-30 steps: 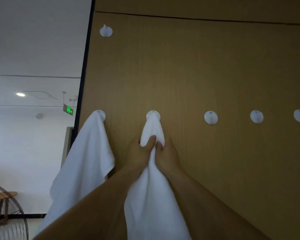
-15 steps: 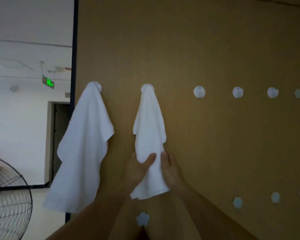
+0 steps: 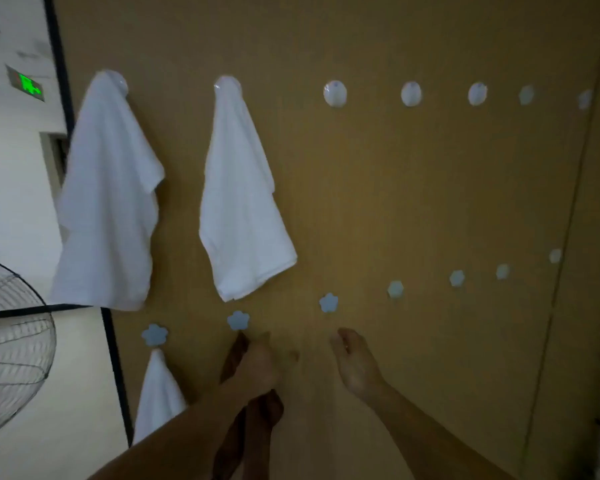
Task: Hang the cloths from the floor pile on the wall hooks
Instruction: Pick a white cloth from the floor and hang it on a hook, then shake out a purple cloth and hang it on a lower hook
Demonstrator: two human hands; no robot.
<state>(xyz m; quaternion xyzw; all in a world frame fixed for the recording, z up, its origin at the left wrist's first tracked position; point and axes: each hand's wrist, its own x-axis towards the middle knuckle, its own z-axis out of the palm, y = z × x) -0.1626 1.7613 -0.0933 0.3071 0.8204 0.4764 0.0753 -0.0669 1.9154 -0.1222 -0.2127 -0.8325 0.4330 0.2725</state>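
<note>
We count three white cloths (image 3: 108,202) (image 3: 239,202) (image 3: 158,393), one brown cloth (image 3: 261,412) at six o'clock, seven round hooks (image 3: 335,93), seven flower hooks (image 3: 328,302), two hands (image 3: 257,367) (image 3: 357,365), one fan (image 3: 14,341).

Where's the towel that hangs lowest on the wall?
In the head view it is at the bottom left: the low towel hangs just under the leftmost flower hook, below the big left towel and left of the left hand.

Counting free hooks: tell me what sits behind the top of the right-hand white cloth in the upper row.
A round white wall hook peeks out above the white cloth; the brown wooden panel backs it. The hook's peg is covered.
</note>
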